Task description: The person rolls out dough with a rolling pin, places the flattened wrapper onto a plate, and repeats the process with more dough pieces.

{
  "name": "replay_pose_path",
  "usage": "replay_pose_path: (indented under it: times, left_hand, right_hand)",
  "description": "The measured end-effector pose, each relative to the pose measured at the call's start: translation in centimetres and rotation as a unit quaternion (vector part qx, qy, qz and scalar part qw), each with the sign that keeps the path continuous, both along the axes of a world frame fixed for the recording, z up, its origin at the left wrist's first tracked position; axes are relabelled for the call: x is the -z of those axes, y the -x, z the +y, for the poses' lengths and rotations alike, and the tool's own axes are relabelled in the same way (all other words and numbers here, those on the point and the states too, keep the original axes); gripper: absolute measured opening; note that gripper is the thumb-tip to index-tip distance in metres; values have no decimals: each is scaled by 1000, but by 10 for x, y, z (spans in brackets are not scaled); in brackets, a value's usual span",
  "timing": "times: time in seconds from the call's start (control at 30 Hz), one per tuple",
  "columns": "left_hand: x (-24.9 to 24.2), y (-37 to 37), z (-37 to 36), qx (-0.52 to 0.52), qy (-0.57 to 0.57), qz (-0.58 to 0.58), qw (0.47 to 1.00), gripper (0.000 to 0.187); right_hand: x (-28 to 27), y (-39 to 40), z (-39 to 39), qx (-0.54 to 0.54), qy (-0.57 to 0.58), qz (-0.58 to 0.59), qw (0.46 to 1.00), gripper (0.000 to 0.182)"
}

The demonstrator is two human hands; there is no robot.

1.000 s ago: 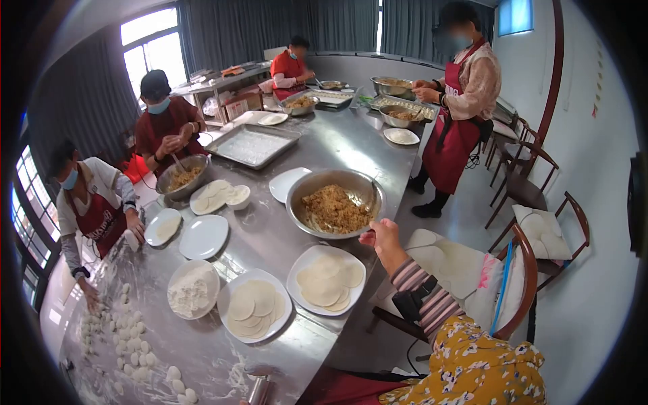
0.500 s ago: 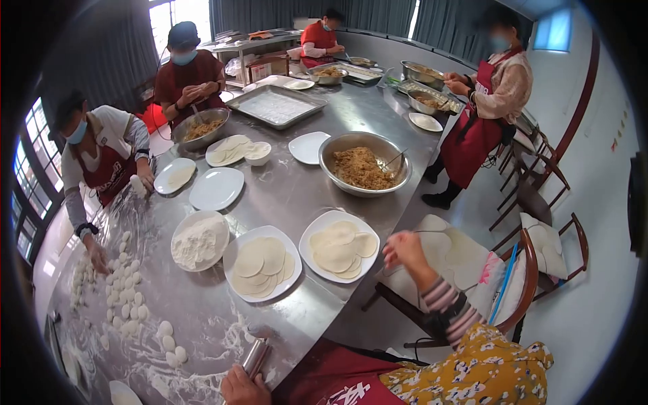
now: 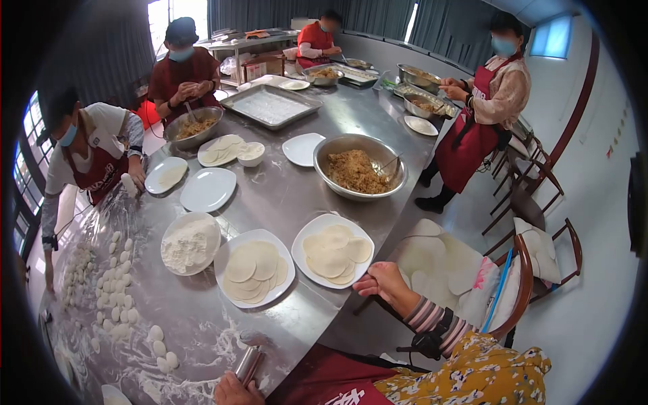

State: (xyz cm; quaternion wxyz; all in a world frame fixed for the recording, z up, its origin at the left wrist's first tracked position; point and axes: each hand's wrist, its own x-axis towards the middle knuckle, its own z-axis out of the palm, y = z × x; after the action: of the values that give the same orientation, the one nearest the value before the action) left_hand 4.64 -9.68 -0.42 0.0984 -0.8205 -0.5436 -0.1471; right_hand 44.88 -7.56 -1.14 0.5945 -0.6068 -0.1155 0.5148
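Note:
At the bottom of the view my left hand (image 3: 237,391) is closed around one end of a shiny metal rolling pin (image 3: 250,364), which lies on the floury table. My right hand (image 3: 383,280) is at the table's right edge, its curled fingers at the near right rim of a square white plate (image 3: 364,228) and seemingly gripping it. Several round dough wrappers (image 3: 334,250) overlap on that plate. Beside it, a second white plate (image 3: 273,298) carries more wrappers (image 3: 251,263). Left of this stands a bowl of flour (image 3: 189,244).
Small dough pieces (image 3: 118,283) are scattered at left, near a co-worker's arm (image 3: 50,236). A steel bowl of brown filling (image 3: 361,169) stands beyond the plates. Other people work around the table (image 3: 270,179). A cushioned chair (image 3: 445,266) is close by my right arm.
My right hand has come down and left to the rim of the right-hand plate. My left hand stays on the rolling pin. The co-worker at left has drawn one hand back toward the table's edge.

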Motion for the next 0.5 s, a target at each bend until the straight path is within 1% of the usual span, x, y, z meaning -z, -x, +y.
replay_pose_path:
  times: [0.13,0.2,0.23,0.3,0.37,0.43,0.5]
  left_hand:
    - [-3,-2,0,-8,7,-3,1000,41]
    - [3,0,1,-7,3,-4,1000,44]
    - [5,0,1,-6,8,-5,1000,44]
    - [4,1,1,-3,-24,9,1000,47]
    - [6,2,0,3,-24,18,1000,49]
    - [7,2,0,-6,-8,8,1000,49]
    - [4,2,0,-6,-25,7,1000,47]
  right_hand:
    - [-8,-3,9,-2,17,18,1000,16]
    - [0,-8,14,-15,20,-48,999,13]
    - [1,-12,20,-14,25,-49,998,13]
    - [6,-23,33,7,21,-82,996,11]
    - [9,-35,50,30,26,-104,994,13]
    - [7,-42,63,28,37,-100,994,14]
    - [5,-43,68,19,31,-99,994,16]
